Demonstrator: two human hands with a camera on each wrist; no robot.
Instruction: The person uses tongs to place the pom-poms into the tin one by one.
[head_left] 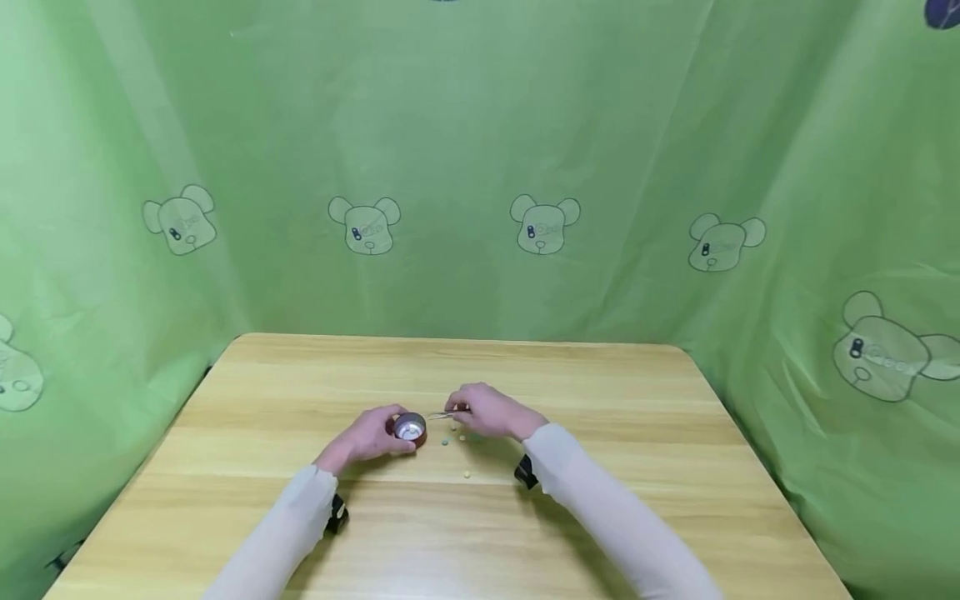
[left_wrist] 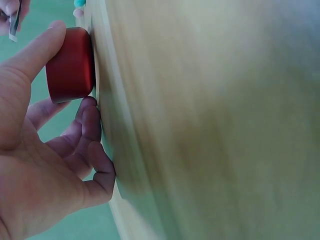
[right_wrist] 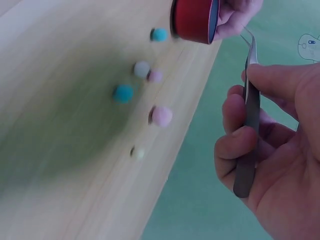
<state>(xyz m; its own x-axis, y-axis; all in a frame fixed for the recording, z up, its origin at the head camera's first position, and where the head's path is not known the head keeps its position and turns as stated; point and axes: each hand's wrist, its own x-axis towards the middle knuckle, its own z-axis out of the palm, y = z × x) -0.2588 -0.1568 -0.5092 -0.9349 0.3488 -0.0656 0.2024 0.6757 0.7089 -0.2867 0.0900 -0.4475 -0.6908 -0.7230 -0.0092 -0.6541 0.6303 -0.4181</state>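
My left hand (head_left: 369,435) grips a small round red tin (left_wrist: 72,67) on the table, thumb on one side and fingers on the other. In the head view its open top shows a silvery inside. My right hand (head_left: 486,408) holds metal tweezers (right_wrist: 252,120) with bent tips, pinched between thumb and fingers. The tips stand slightly apart, close to the tin, and I see nothing between them. Several small balls lie on the table beside the tin, among them a teal ball (right_wrist: 123,93), a pink ball (right_wrist: 161,116) and a white ball (right_wrist: 142,69).
A wooden table (head_left: 600,392) spreads under both hands. One pale yellow ball (head_left: 467,475) lies nearer the front, apart from the others. Green cloth (head_left: 465,283) with bear-head prints hangs behind and at both sides.
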